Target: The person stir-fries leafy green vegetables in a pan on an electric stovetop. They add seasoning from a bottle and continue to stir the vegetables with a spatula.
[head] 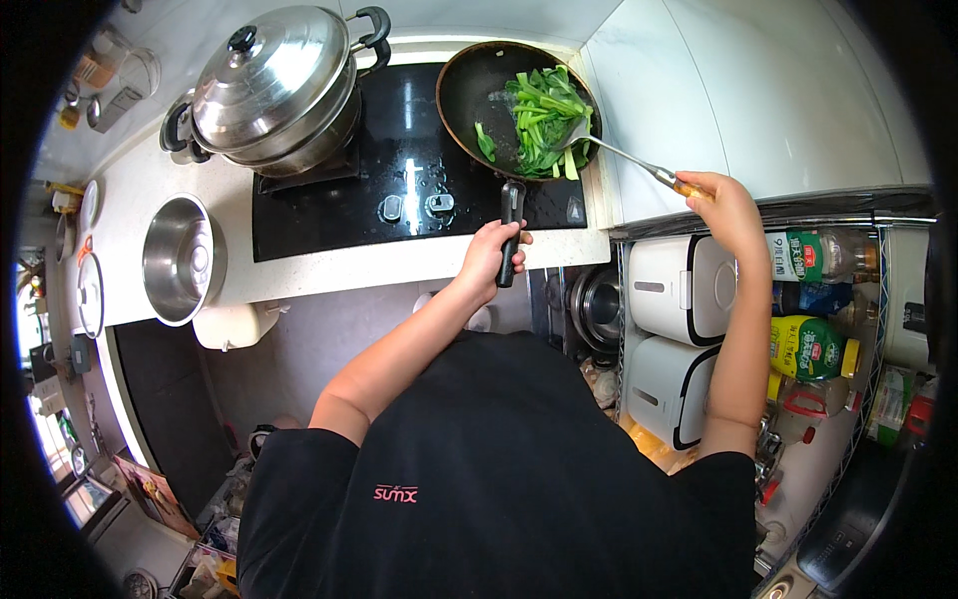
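Note:
A dark frying pan (479, 97) sits on the right side of the black glass cooktop (337, 217). Its black handle (512, 202) points towards me, and my left hand (490, 253) is wrapped around it. My right hand (722, 206) grips the wooden end of a metal spatula (636, 160) from the right of the pan. The spatula's blade touches cut leafy greens (550, 112), heaped in the pan's right half. One loose green piece (485, 142) lies apart at the lower left of the pan. Part of the blade is hidden among the greens.
A lidded steel steamer pot (277, 82) stands on the left of the cooktop. Left of it on the counter (239, 277) is a steel bowl (183, 262). A tiled wall (658, 90) borders the pan's right side. Shelving at right holds white bins (658, 284) and bottles (812, 348).

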The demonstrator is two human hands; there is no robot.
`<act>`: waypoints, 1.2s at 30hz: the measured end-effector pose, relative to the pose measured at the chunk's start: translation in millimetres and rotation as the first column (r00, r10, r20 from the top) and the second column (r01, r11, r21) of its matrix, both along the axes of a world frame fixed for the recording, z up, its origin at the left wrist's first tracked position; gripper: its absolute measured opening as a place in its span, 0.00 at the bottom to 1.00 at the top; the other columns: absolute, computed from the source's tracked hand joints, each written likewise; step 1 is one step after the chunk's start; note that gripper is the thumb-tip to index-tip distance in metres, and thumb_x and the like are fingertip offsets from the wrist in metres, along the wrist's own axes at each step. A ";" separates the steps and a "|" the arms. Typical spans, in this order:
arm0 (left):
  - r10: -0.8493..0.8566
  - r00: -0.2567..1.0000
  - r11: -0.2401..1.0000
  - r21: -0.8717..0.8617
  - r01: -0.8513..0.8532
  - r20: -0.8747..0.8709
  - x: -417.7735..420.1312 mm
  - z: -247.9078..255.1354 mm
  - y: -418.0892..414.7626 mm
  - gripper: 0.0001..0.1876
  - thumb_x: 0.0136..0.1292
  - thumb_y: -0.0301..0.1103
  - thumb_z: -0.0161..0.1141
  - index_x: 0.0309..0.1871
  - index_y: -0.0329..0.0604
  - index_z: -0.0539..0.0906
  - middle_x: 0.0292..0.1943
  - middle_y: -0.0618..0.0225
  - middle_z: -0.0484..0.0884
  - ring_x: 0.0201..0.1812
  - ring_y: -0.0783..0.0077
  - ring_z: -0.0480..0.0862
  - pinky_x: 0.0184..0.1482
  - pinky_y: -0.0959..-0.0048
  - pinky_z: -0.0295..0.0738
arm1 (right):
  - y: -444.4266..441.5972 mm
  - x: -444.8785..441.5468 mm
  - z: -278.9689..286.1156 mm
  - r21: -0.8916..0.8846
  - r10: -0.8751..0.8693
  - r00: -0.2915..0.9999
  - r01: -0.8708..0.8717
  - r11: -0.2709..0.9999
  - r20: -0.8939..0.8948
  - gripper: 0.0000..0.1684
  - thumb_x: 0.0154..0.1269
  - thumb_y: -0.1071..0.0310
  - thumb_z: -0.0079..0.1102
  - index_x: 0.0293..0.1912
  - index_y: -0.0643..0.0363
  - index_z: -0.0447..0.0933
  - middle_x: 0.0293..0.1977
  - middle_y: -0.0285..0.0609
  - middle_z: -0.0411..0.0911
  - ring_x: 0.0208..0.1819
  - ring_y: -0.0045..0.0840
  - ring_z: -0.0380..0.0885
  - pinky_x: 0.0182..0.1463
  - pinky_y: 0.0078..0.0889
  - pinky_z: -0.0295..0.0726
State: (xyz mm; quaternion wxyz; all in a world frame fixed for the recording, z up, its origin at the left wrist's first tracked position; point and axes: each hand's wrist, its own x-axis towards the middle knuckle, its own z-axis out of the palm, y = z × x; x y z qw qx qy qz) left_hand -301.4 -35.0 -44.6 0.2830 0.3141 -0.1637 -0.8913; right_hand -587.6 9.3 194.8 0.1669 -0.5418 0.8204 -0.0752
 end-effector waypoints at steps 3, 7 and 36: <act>-0.015 1.000 1.000 -0.008 0.015 0.003 -0.2 1.3 0.2 0.13 0.76 0.37 0.52 0.55 0.37 0.76 0.37 0.65 0.81 0.25 0.78 0.72 0.27 0.75 0.71 | -2.6 -5.1 -31.1 0.015 -0.053 0.996 0.052 0.999 0.074 0.22 0.65 0.72 0.63 0.59 0.54 0.83 0.44 0.47 0.87 0.40 0.30 0.85 0.48 0.32 0.81; -0.025 0.999 1.000 -0.004 0.025 0.032 -0.7 2.4 0.2 0.14 0.76 0.37 0.52 0.56 0.37 0.76 0.37 0.65 0.81 0.25 0.78 0.72 0.26 0.76 0.70 | -26.0 13.6 -97.3 -0.074 -0.095 0.982 0.108 0.991 0.164 0.22 0.68 0.71 0.60 0.61 0.54 0.80 0.41 0.45 0.86 0.34 0.27 0.84 0.43 0.31 0.80; -0.101 0.991 0.993 -0.053 0.106 0.087 3.0 5.9 -5.4 0.16 0.78 0.37 0.49 0.61 0.39 0.72 0.32 0.67 0.77 0.22 0.81 0.70 0.23 0.77 0.69 | 18.2 34.6 -138.4 -0.134 -0.194 0.959 0.224 0.965 0.206 0.22 0.69 0.68 0.60 0.61 0.57 0.80 0.50 0.53 0.84 0.50 0.43 0.84 0.56 0.37 0.80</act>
